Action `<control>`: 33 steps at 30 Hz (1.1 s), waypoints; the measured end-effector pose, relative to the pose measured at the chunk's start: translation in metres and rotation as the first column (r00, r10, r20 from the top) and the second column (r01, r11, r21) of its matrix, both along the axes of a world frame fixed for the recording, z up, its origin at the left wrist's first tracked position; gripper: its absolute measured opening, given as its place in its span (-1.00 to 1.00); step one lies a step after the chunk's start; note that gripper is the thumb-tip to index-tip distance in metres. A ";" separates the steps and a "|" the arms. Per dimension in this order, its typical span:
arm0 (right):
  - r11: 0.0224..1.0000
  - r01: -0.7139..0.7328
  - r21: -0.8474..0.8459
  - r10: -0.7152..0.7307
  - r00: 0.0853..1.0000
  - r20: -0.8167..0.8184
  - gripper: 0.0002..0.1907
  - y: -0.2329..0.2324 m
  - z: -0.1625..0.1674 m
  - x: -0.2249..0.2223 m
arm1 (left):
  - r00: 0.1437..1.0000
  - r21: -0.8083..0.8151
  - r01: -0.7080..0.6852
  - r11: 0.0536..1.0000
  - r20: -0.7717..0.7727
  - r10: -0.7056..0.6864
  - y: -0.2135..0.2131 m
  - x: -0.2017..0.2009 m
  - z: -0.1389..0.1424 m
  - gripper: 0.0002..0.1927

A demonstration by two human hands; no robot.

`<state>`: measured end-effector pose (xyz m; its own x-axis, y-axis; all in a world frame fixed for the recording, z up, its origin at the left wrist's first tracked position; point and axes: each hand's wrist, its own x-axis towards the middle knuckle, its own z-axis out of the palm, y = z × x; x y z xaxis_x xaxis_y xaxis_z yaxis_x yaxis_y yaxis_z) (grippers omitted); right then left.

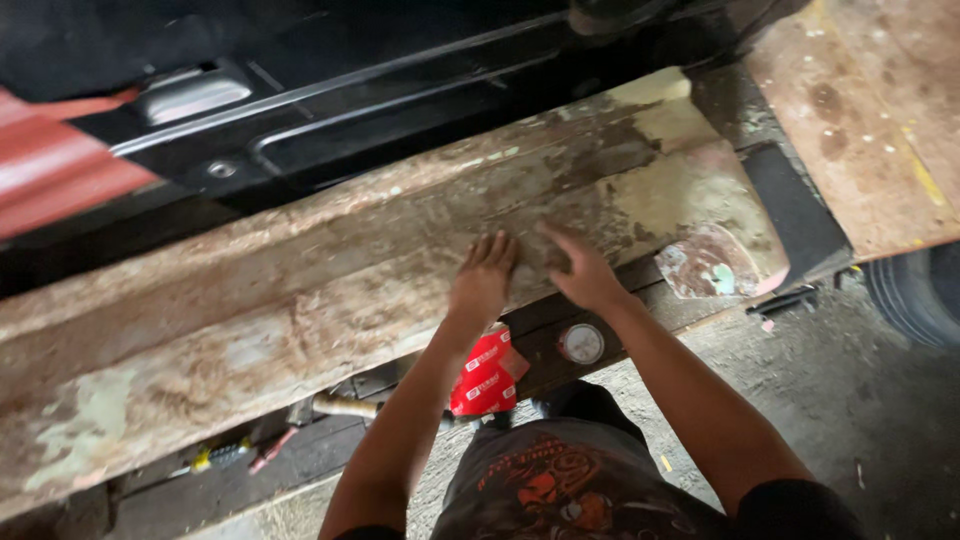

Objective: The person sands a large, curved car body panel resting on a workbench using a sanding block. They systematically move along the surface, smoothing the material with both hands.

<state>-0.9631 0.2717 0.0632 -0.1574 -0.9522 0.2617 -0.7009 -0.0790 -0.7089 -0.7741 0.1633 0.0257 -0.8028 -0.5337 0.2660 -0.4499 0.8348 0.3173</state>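
Head view: both hands' grip open, left hand (483, 280) and blurred right hand (580, 272) flat on plank (300, 290).

This is a car repair workshop. A sanded, filler-patched body panel (380, 270) runs across the view, and behind it sits a dark car door (330, 110) with its handle. Below the panel lie a small red box (487, 373) and a round tin (lid on), and right of it a tyre (925, 290) on gritty concrete.

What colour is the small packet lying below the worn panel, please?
Red with white label patches; the packet shows best in the head view, just beneath the left hand.
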 end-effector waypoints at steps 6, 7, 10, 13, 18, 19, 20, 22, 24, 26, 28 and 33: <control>0.991 0.110 0.071 -0.087 0.959 -0.268 -0.29 0.025 0.010 -0.019 | 0.954 0.314 0.300 0.901 -0.086 -0.287 0.000 -0.062 0.006 -0.57; 0.984 0.157 0.083 -0.126 0.947 -0.295 -0.31 0.028 0.010 -0.024 | 0.945 0.342 0.325 0.882 -0.090 -0.314 -0.002 -0.068 0.007 -0.55; 0.962 0.246 0.120 -0.159 0.859 -0.487 -0.36 0.033 0.009 -0.037 | 0.933 0.428 0.344 0.836 -0.053 -0.357 -0.010 -0.077 0.011 -0.48; 0.949 0.230 0.216 -0.072 0.825 -0.561 -0.38 0.033 0.006 -0.054 | 0.945 0.394 0.261 0.881 0.082 -0.317 -0.019 -0.076 0.012 -0.36; 0.959 0.256 0.122 -0.098 0.703 -0.704 -0.55 0.018 -0.005 -0.102 | 0.986 0.213 -0.052 0.976 0.169 0.015 -0.016 -0.084 0.011 -0.34; 0.972 0.227 0.054 -0.118 0.680 -0.724 -0.51 0.014 -0.008 -0.115 | 0.977 0.172 -0.115 0.978 0.196 0.081 -0.014 -0.092 0.012 -0.33; 0.975 0.215 0.051 -0.127 0.735 -0.666 -0.53 0.010 -0.011 -0.127 | 0.963 0.137 -0.180 0.974 0.228 0.146 -0.012 -0.101 0.013 -0.32; 0.979 0.198 0.053 -0.141 0.837 -0.529 -0.58 0.001 -0.018 -0.148 | 0.917 0.140 -0.309 0.941 0.305 0.257 -0.003 -0.113 0.015 -0.31; 0.986 0.145 0.076 -0.085 0.850 -0.520 -0.56 -0.005 -0.024 -0.162 | 0.868 0.191 -0.433 0.881 0.350 0.351 -0.003 -0.133 0.021 -0.31; 0.994 0.080 0.079 -0.029 0.861 -0.507 -0.57 -0.008 -0.029 -0.172 | 0.847 0.183 -0.497 0.848 0.316 0.428 -0.004 -0.145 0.026 -0.29; 0.998 -0.008 0.058 0.035 0.873 -0.487 -0.59 -0.009 -0.031 -0.184 | 0.817 0.185 -0.551 0.814 0.319 0.481 -0.005 -0.151 0.030 -0.29; 1.000 -0.008 0.001 0.008 0.893 -0.451 -0.74 -0.013 -0.020 -0.247 | 0.781 0.196 -0.606 0.771 0.330 0.530 -0.004 -0.151 0.030 -0.31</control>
<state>-1.2101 0.2591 0.0432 -0.0147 -0.9528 0.3032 -0.9444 -0.0864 -0.3172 -0.9248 0.1590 0.0554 -0.3434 -0.9310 -0.1236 -0.9051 0.2929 0.3082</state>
